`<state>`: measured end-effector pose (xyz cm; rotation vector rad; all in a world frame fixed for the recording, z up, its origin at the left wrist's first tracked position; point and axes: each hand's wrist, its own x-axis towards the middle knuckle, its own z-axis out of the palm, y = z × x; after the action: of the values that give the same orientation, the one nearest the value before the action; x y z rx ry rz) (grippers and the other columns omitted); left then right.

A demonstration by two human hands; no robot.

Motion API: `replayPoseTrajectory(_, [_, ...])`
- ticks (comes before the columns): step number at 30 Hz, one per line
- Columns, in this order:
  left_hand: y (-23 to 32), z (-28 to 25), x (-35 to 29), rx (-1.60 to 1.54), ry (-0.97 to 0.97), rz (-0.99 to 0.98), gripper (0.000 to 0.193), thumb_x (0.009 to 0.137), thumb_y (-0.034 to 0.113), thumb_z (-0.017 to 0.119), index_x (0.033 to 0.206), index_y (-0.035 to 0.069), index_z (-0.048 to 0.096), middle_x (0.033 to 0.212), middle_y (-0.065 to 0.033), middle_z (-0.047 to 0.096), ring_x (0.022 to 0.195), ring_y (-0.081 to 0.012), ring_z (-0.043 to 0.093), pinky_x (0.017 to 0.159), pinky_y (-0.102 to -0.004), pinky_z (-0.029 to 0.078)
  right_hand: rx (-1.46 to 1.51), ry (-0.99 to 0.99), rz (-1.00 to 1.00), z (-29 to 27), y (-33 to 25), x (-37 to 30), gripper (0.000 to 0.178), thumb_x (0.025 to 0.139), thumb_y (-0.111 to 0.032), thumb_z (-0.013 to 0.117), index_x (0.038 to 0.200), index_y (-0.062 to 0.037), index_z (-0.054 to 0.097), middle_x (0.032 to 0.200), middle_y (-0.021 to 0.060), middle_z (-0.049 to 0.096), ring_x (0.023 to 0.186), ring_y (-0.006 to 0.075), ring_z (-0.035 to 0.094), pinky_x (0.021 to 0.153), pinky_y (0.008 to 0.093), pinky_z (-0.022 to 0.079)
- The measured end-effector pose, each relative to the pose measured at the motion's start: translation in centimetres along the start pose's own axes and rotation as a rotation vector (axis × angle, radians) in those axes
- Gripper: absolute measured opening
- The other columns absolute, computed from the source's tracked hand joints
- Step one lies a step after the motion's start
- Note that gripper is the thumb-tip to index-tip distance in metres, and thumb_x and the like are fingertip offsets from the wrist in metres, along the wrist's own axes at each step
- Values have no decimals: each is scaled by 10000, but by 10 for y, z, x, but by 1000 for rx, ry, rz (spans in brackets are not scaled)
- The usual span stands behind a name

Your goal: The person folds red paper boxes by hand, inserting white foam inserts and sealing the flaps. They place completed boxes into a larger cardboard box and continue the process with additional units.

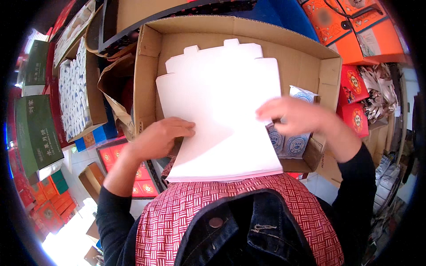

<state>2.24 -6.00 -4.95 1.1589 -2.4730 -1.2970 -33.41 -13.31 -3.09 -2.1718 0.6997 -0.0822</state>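
Note:
A stack of white die-cut card blanks [217, 106] with tabs along the far edge lies over a shallow brown cardboard box [239, 26]; the near edge of the stack reaches my apron. My left hand [167, 134] rests its outstretched fingers on the left edge of the top blank. At the right edge hovers my right hand [290, 117], slightly blurred, its thumb and fingers apart with nothing seen between them. Under and beside that hand, inside the box, sit white packets with blue round prints [296, 144], partly hidden by the blanks and my hand.
To the left stands a box of white-and-blue wrapped packets [74, 91], beside green cartons [37, 133]. A tray of red packs [142, 179] is lower left. Orange boxes [355, 33] and red packs [355, 119] lie at the right. An open paper bag [111, 88] touches the box's left side.

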Motion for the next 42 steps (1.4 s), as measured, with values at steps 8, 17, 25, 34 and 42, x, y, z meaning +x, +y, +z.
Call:
replayPoseTrajectory(8, [-29,-61,94,471,460,-222,672,620,136,788,1212,1,498,1244,-184,498,1186,-344,478,979,-434,421,-547,188,310,-28,3,104,749,675,-220,789,1307,-10,446,1291,173,469,1203,319,459,1026,357,390])
replayPoseTrajectory(17, [-78,-77,106,229,276,-420,710,532,277,861,1077,-75,572,1031,-215,641,971,-338,619,870,-374,484,-651,96,538,-12,-18,136,973,571,-295,861,1359,-1,372,1363,189,394,1310,347,335,1049,510,330])
replayPoseTrajectory(25, [-59,-77,90,-94,318,-241,447,611,124,809,1010,-14,660,937,-138,685,831,-256,657,774,-334,504,-649,35,492,-37,-25,147,569,614,-214,822,1110,-5,638,1165,193,605,1056,285,603,909,362,485])
replayPoseTrajectory(34, [-59,-91,94,90,212,-245,381,622,76,777,972,-13,655,856,-121,691,791,-215,652,750,-346,499,-526,105,380,-36,-32,146,363,666,-122,763,1006,-24,681,952,160,672,871,284,662,771,376,530])
replayPoseTrajectory(42, [-54,-84,109,430,133,-266,418,582,112,762,976,10,665,792,-181,660,782,-321,649,749,-399,503,-789,275,280,-7,-8,134,210,695,-81,640,901,-58,669,926,156,663,921,329,635,751,447,521])
